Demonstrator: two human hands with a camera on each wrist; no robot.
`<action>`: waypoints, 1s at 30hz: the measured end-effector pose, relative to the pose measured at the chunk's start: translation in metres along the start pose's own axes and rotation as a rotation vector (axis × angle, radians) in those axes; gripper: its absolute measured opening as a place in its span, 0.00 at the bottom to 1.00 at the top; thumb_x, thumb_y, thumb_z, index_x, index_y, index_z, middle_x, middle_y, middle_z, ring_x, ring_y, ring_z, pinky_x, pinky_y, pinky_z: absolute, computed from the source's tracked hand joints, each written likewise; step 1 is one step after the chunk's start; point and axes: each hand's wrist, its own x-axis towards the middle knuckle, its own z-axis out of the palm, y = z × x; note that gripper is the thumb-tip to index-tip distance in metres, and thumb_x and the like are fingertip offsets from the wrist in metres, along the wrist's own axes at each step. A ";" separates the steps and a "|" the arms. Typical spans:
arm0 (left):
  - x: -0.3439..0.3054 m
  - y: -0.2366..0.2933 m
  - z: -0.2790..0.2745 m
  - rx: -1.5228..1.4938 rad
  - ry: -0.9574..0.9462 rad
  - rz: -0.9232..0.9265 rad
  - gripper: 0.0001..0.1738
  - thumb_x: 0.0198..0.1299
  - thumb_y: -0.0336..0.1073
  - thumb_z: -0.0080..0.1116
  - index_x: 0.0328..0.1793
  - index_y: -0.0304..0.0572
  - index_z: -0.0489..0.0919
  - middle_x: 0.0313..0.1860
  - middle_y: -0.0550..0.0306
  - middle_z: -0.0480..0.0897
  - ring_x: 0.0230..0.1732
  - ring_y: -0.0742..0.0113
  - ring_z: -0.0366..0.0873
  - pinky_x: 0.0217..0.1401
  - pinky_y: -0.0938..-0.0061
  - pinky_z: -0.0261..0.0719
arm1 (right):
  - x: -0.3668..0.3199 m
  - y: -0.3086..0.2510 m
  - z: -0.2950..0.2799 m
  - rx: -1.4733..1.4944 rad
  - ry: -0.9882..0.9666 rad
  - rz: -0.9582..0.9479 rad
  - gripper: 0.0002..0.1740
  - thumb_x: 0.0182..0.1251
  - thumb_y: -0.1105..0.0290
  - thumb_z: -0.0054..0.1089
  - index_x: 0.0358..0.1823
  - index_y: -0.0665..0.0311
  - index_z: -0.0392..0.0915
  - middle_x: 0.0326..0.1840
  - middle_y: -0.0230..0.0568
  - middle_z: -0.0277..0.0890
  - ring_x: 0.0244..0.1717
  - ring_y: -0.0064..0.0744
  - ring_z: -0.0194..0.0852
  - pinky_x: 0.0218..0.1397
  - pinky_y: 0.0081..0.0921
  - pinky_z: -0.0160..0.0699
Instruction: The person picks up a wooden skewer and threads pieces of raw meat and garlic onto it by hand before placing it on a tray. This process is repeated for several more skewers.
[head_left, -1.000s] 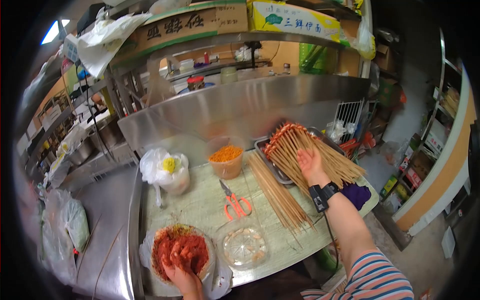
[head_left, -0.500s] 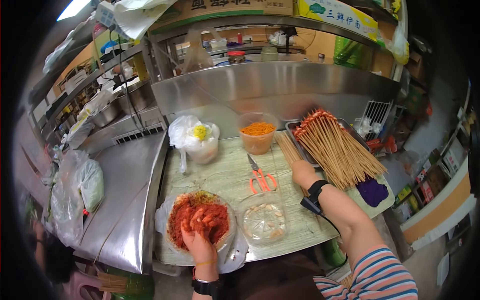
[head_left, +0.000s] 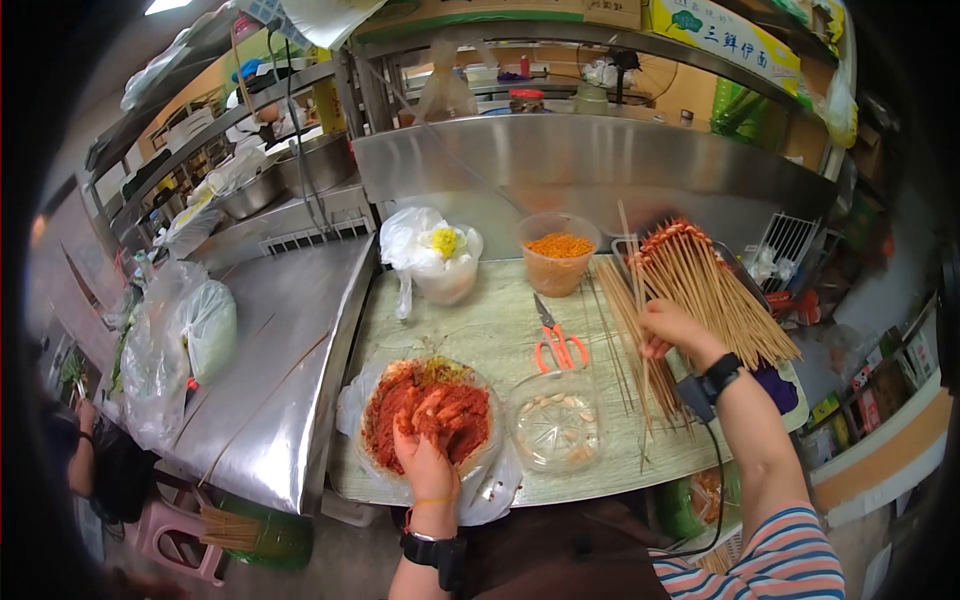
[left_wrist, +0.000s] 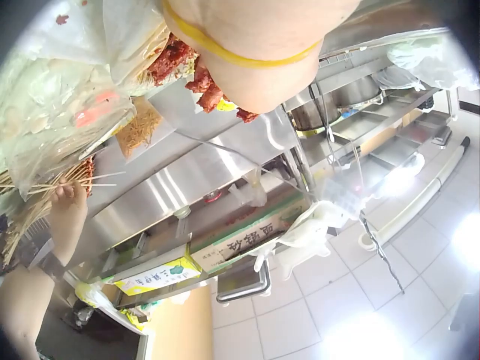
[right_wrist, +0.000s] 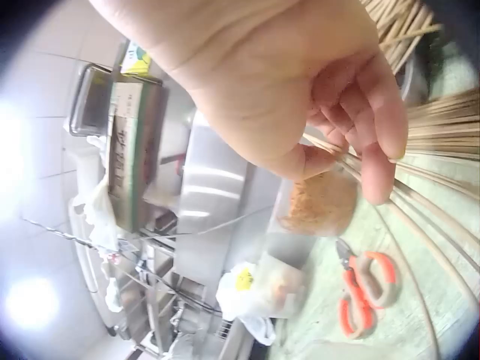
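several thin sticks [head_left: 628,250] are pinched between the thumb and fingertips of the right hand [head_left: 672,328], above the loose bundle [head_left: 615,288] on the table [head_left: 480,330], with the loaded skewers [head_left: 720,300] just beyond. sound handling likely calls for a light fingertip pinch, sticks kept parallel, tips clear of the palm. the right forearm crosses from the near side, fingers curled inward. the left hand [head_left: 428,455] reaches into the bowl [head_left: 376,464] of red meat [head_left: 385,410]; beneath the coating, whether its fingers grasp a piece cannot be told.
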 end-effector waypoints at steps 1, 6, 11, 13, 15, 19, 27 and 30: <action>0.000 0.000 0.000 0.007 0.009 0.001 0.21 0.66 0.30 0.48 0.64 0.41 0.64 0.55 0.49 0.76 0.50 0.61 0.78 0.48 0.70 0.80 | -0.012 -0.006 -0.006 0.046 0.018 -0.043 0.08 0.64 0.67 0.46 0.35 0.65 0.68 0.21 0.39 0.75 0.14 0.26 0.74 0.14 0.18 0.73; 0.006 0.004 -0.011 -0.045 0.038 -0.054 0.19 0.66 0.30 0.48 0.63 0.40 0.66 0.56 0.50 0.76 0.52 0.60 0.78 0.50 0.69 0.80 | -0.069 -0.029 -0.034 0.208 0.108 -0.309 0.06 0.69 0.65 0.45 0.36 0.57 0.66 0.20 0.32 0.71 0.11 0.18 0.65 0.13 0.13 0.62; 0.018 0.032 -0.017 -0.051 0.011 -0.021 0.18 0.65 0.30 0.51 0.61 0.36 0.69 0.52 0.52 0.78 0.47 0.63 0.80 0.45 0.73 0.81 | -0.102 -0.043 -0.037 0.415 0.285 -0.463 0.07 0.71 0.62 0.46 0.39 0.56 0.67 0.22 0.28 0.67 0.11 0.15 0.57 0.14 0.10 0.54; 0.019 0.041 -0.017 0.010 0.034 -0.012 0.16 0.63 0.28 0.54 0.56 0.33 0.73 0.49 0.53 0.80 0.45 0.66 0.80 0.45 0.74 0.80 | -0.104 -0.042 -0.032 0.639 0.352 -0.659 0.08 0.72 0.62 0.45 0.39 0.57 0.67 0.21 0.27 0.66 0.11 0.14 0.56 0.14 0.10 0.54; 0.023 0.045 -0.026 0.337 -0.023 -0.014 0.12 0.61 0.26 0.55 0.51 0.31 0.77 0.43 0.55 0.82 0.43 0.70 0.79 0.46 0.77 0.78 | -0.101 -0.033 -0.024 0.670 0.340 -0.721 0.08 0.72 0.63 0.44 0.40 0.59 0.67 0.22 0.29 0.68 0.12 0.15 0.59 0.14 0.09 0.57; 0.033 0.046 -0.048 1.104 -0.187 0.128 0.13 0.50 0.22 0.57 0.44 0.35 0.81 0.36 0.54 0.83 0.37 0.73 0.79 0.41 0.80 0.76 | -0.108 -0.022 0.008 0.674 0.388 -0.730 0.08 0.73 0.65 0.42 0.42 0.62 0.66 0.24 0.36 0.73 0.15 0.18 0.66 0.16 0.11 0.66; 0.031 0.035 -0.029 1.945 -0.597 0.493 0.10 0.40 0.32 0.64 0.34 0.48 0.84 0.30 0.53 0.81 0.32 0.53 0.79 0.34 0.65 0.77 | -0.114 -0.008 0.047 0.618 0.133 -0.592 0.05 0.70 0.75 0.43 0.44 0.65 0.62 0.25 0.42 0.75 0.16 0.21 0.70 0.21 0.14 0.71; 0.033 0.026 -0.023 2.097 -0.588 0.462 0.11 0.39 0.33 0.65 0.33 0.47 0.83 0.28 0.53 0.80 0.32 0.54 0.79 0.34 0.64 0.78 | -0.110 -0.003 0.055 0.574 -0.009 -0.522 0.05 0.67 0.78 0.44 0.43 0.65 0.61 0.26 0.40 0.74 0.20 0.20 0.71 0.22 0.14 0.72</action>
